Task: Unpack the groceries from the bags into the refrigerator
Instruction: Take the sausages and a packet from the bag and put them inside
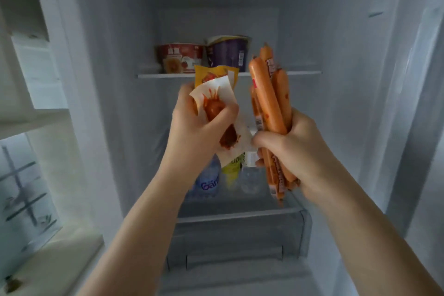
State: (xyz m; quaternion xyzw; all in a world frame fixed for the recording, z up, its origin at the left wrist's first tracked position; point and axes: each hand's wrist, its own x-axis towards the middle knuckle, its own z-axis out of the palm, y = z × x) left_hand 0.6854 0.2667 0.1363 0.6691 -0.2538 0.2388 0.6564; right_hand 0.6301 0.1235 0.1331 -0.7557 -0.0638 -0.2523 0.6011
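The refrigerator (360, 103) stands open in front of me. My left hand (192, 132) grips a few snack packets (216, 94), white and yellow with red food pictures, held up at the height of the upper shelf (288, 73). My right hand (295, 149) grips a bundle of long orange sausages (266, 98), upright and just right of the packets. Both hands are inside the fridge opening, close together, my right thumb touching the lowest packet.
On the upper shelf stand a red instant-noodle bowl (180, 57) and a purple cup (228, 53). Below, behind my hands, are a water bottle (209, 180) and other bottles. A clear drawer (240, 235) sits at the bottom. Door shelves (31, 115) are on the left.
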